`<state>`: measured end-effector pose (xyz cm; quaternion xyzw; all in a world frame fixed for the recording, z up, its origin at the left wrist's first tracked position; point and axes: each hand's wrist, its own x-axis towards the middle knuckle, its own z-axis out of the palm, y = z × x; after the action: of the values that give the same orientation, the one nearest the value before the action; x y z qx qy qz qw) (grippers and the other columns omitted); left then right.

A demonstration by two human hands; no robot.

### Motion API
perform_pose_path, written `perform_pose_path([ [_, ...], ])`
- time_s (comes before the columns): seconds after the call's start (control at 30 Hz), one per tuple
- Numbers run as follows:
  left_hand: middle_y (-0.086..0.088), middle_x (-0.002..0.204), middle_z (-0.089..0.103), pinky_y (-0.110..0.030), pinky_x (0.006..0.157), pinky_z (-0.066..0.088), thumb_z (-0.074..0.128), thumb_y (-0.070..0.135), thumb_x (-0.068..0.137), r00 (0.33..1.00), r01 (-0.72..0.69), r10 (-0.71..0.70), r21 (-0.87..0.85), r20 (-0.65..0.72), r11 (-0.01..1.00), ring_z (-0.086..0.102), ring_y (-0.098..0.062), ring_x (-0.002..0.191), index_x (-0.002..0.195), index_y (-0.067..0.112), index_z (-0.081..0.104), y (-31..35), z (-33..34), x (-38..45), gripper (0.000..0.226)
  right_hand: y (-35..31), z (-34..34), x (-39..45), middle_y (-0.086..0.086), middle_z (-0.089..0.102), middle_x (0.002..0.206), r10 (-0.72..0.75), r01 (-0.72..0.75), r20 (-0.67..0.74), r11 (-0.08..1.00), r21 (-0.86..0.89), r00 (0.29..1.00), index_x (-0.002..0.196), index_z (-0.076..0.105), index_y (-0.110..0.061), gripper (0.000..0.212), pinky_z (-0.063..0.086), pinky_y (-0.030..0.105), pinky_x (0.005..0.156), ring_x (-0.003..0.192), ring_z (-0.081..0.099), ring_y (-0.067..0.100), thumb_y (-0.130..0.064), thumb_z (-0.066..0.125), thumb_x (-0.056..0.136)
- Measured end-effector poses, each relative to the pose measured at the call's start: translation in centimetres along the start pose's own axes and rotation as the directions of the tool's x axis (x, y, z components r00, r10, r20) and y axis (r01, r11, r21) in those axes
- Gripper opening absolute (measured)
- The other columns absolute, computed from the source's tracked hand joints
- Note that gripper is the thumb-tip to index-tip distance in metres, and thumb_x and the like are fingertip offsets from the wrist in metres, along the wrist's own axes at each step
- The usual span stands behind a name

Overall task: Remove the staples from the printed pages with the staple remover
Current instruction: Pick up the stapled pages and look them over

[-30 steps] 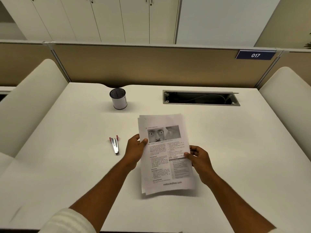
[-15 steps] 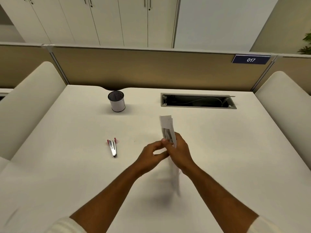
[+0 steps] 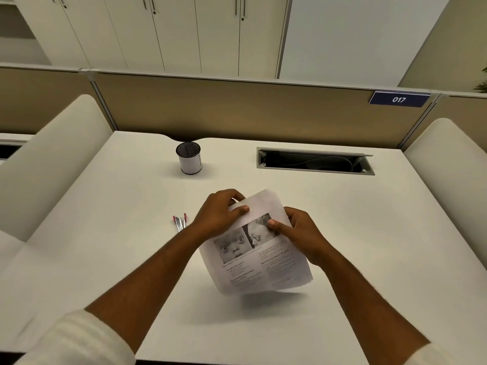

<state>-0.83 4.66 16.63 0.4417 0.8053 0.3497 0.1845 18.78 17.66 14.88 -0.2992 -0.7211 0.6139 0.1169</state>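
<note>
Both hands hold the stapled sheaf of white printed pages [image 3: 259,255] up off the white desk [image 3: 369,233], tilted, top edge away from the camera. Left hand [image 3: 220,218] pinches the top left corner, thumb on the front face, fingers curled behind. Right hand [image 3: 297,234] clamps the right edge, thumb on the printed photo. No staple is visible from here; too small, or hidden under the left thumb.

The small metal staple remover with red grips [image 3: 180,222] lies on the desk just left of the left wrist, untouched, partly hidden by it. A white cylindrical pen cup with a dark mesh top [image 3: 189,159] stands further back, well apart. An open cable tray slot [image 3: 315,162] sits at the back right of the desk.

Risks, as a judgement:
- Neither hand is free for the tool. Letting go with the left leaves the sheaf hanging from one edge grip, so it can droop, fan out or slip.
- The bottom edge floats above the desk, unsupported. Prying a staple in mid-air would probably bend or tear the corner; laying the pages flat first looks safer.
- The left forearm passes close over the remover, so a careless reach could knock it away.
- A pulled staple could skid toward the open slot and get lost.
</note>
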Motion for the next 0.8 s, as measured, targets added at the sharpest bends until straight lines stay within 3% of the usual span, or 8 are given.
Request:
perform_pose_path([
  [0.1,0.008,0.091,0.071,-0.022,0.064,0.045,0.072,0.035,0.089,0.991,0.127,-0.134,-0.202,-0.019,0.971,0.068,-0.015,0.086,0.096,0.024,0.068,-0.7,0.0,-0.2,0.013,0.6,-0.9,-0.6,-0.001,0.078,0.108,0.05,-0.049,0.039,0.998,-0.032,0.998,0.117,0.069,-0.021,0.041,0.061,0.039,0.087,0.096,0.076,0.021,-0.041,0.081,0.083],
  [0.2,-0.005,0.094,0.075,-0.039,0.076,0.057,0.073,0.033,0.089,0.96,0.246,-0.278,-0.371,-0.034,0.896,0.072,-0.026,0.088,0.093,0.02,0.068,-2.1,0.0,-0.8,0.014,1.8,-2.5,-1.3,-0.002,0.079,0.106,0.107,-0.097,0.068,0.987,-0.127,0.992,0.112,0.071,-0.018,0.037,0.056,0.034,0.088,0.098,0.075,0.017,-0.036,0.084,0.081],
  [0.27,-0.01,0.096,0.076,-0.047,0.084,0.056,0.074,0.031,0.088,0.932,0.314,-0.361,-0.435,-0.029,0.844,0.072,-0.032,0.091,0.092,0.016,0.069,-3.0,0.3,-1.0,0.016,2.2,-3.4,-1.6,-0.001,0.08,0.102,0.113,-0.11,0.032,0.991,-0.071,0.993,0.108,0.072,-0.016,0.032,0.053,0.033,0.087,0.094,0.077,0.018,-0.031,0.084,0.082],
  [0.37,-0.011,0.098,0.076,-0.044,0.081,0.058,0.075,0.029,0.087,0.873,0.413,-0.487,-0.527,-0.001,0.743,0.073,-0.032,0.09,0.09,0.014,0.068,-4.2,1.2,-1.2,0.017,2.2,-4.1,-1.3,0.0,0.08,0.103,0.103,-0.103,0.01,0.995,-0.012,0.995,0.112,0.073,-0.017,0.038,0.052,0.034,0.093,0.097,0.076,0.019,-0.033,0.086,0.079],
  [0.47,-0.007,0.1,0.075,-0.038,0.079,0.056,0.074,0.03,0.087,0.862,0.438,-0.507,-0.478,-0.019,0.762,0.071,-0.026,0.088,0.095,0.012,0.069,-5.6,2.6,-1.6,0.021,3.0,-4.1,-0.8,0.0,0.08,0.096,0.134,-0.134,-0.011,0.99,-0.053,0.991,0.111,0.073,-0.02,0.042,0.059,0.036,0.085,0.091,0.078,0.02,-0.038,0.088,0.076],
  [0.53,-0.004,0.099,0.074,-0.036,0.077,0.056,0.073,0.031,0.087,0.856,0.452,-0.516,-0.43,-0.038,0.782,0.07,-0.023,0.088,0.095,0.013,0.068,-6.6,3.7,-2.2,0.02,4.2,-3.9,-0.5,-0.005,0.077,0.083,0.126,-0.143,-0.099,0.972,-0.186,0.987,0.102,0.075,-0.025,0.033,0.057,0.028,0.075,0.081,0.075,0.013,-0.04,0.088,0.076],
  [0.63,0.001,0.096,0.073,-0.026,0.061,0.047,0.069,0.034,0.089,0.839,0.513,-0.543,-0.345,0.011,0.786,0.067,-0.013,0.079,0.092,0.019,0.068,-8.0,5.4,-2.9,0.015,6.8,-3.2,-0.3,-0.008,0.072,0.084,0.095,-0.159,-0.175,0.903,-0.398,0.98,0.094,0.075,-0.03,0.023,0.052,0.026,0.074,0.082,0.068,0.009,-0.039,0.087,0.076],
  [0.8,-0.003,0.103,0.072,-0.031,0.075,0.053,0.057,0.017,0.093,0.808,0.588,-0.558,-0.301,0.186,0.751,0.068,-0.021,0.09,0.097,0.018,0.071,-9.2,6.7,-2.8,0.015,10.5,-1.9,-0.5,-0.009,0.07,0.083,0.168,-0.244,-0.199,0.855,-0.458,0.965,0.094,0.071,-0.033,0.02,0.047,0.024,0.067,0.078,0.066,0.008,-0.036,0.085,0.079],
])
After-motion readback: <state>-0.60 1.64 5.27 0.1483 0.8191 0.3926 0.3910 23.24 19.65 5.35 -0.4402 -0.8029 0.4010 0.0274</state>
